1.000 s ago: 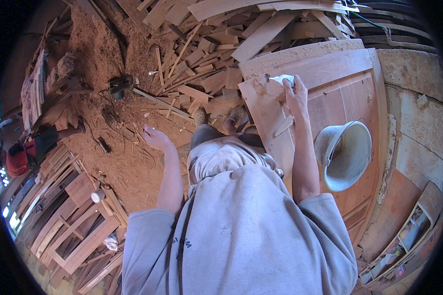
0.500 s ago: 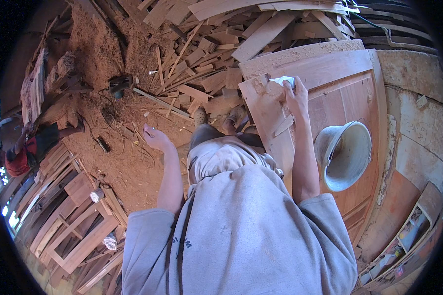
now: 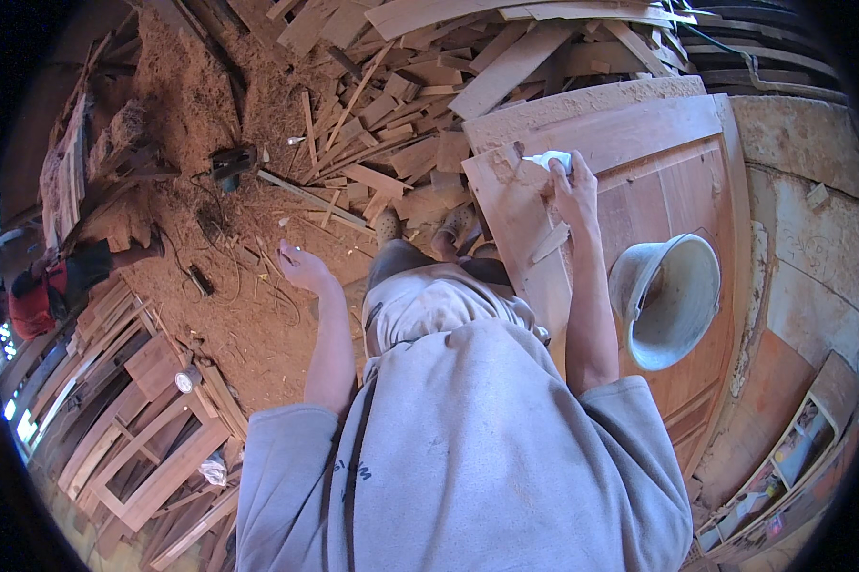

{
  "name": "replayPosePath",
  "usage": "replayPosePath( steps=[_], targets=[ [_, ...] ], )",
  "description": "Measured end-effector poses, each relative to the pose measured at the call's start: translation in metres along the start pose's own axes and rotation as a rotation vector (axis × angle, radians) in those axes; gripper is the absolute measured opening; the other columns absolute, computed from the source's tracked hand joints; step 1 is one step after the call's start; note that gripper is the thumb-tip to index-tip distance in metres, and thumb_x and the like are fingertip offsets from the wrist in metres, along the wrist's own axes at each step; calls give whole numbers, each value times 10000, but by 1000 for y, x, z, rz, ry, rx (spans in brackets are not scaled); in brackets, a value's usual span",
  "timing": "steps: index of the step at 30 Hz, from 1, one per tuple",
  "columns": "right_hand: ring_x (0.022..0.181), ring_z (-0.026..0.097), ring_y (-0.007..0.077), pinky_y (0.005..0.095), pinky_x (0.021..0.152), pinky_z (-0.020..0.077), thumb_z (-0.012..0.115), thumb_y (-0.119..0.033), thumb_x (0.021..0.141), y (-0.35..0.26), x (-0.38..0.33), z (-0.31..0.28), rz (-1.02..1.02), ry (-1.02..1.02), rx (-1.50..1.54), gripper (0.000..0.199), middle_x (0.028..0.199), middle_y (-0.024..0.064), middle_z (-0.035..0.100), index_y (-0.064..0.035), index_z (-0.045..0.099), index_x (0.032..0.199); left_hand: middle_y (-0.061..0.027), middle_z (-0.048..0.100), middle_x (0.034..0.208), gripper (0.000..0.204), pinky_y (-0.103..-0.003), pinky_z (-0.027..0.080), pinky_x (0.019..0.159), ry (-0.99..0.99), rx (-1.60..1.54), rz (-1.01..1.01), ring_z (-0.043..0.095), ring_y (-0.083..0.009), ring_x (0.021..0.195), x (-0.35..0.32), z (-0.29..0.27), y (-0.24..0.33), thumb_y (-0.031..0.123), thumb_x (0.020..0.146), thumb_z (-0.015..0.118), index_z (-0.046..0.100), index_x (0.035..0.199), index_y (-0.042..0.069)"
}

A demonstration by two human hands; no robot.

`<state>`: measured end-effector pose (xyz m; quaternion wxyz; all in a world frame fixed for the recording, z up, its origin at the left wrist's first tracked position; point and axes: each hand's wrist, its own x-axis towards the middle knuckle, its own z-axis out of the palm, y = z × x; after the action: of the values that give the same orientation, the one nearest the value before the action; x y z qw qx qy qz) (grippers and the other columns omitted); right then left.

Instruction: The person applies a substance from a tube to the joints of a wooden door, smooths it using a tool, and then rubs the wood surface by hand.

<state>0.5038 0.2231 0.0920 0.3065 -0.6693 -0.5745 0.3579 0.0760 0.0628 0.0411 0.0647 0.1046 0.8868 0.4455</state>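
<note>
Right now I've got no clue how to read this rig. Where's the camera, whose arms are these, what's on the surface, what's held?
No machine here: these are a person's bare hands. The view comes from a fisheye camera worn on the head, looking down, so straight edges bend near the rim and picture left is the person's left. The big pale shape at the bottom is their own shirt.

On their right is a framed wooden panel. On it are a pale bucket and a small wood piece. The right hand holds a small white bottle, narrow tip toward a dark patch near the panel's corner. The left hand is out over the sawdust-strewn floor; whether its fingertips hold anything is too small to tell.
</note>
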Motion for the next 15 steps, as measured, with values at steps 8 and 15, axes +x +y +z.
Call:
replayPosePath(
  steps=[8, 15],
  targets=[
    [631, 565, 201, 363, 607, 462, 649, -213, 956, -2, -3, -1, 49, -17, 45, 240, 700, 143, 612, 5, 562, 907, -249, 625, 1297, 405, -418, 497, 1015, -12, 10, -22, 612, -367, 1199, 0, -1, -4, 237, 1058, 448, 618, 1270, -64],
    [640, 583, 203, 364, 612, 468, 648, -208, 956, -1, -3, -1, 35, -9, 14, 225, 705, 143, 617, -3, 567, 914, -250, 630, 1289, 399, -419, 499, 1011, -1, -31, -16, 613, -368, 1197, 2, 3, -8, 232, 1056, 452, 624, 1253, -69]
  ],
)
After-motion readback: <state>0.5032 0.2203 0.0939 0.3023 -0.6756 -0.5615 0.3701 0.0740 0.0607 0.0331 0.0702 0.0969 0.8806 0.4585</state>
